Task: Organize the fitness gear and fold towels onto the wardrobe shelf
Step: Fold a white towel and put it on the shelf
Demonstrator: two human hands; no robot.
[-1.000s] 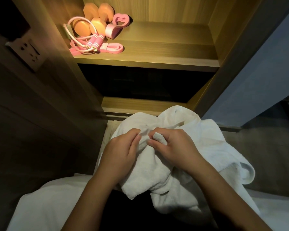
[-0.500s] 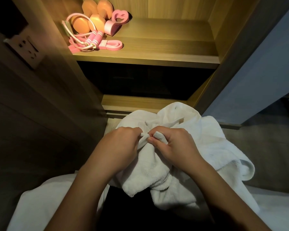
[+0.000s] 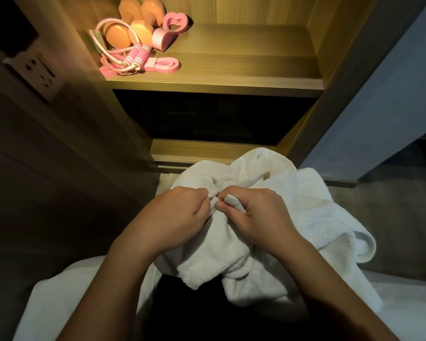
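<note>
A crumpled white towel [image 3: 305, 212] lies bunched in front of me, below the wardrobe opening. My left hand [image 3: 177, 217] and my right hand [image 3: 258, 212] sit side by side on it, each pinching a fold of its edge, thumbs almost touching. On the lit wooden wardrobe shelf [image 3: 231, 70] at the upper left lies the fitness gear: orange dumbbells [image 3: 123, 33], a pink-handled jump rope [image 3: 135, 56], a flat pink resistance band [image 3: 165, 66] and a pink heart-shaped grip ring [image 3: 170, 25].
A dark compartment [image 3: 207, 116] opens under the lit shelf, with a lower wooden ledge [image 3: 207, 148] just behind the towel. A wall socket [image 3: 38, 75] sits on the left panel. White bedding [image 3: 59, 303] spreads at the bottom. A blue-grey wall [image 3: 379, 94] stands right.
My left hand's fingers have curled tighter onto the towel edge, closer to the right hand. The view has tilted slightly, so the shelf sits higher in frame.
</note>
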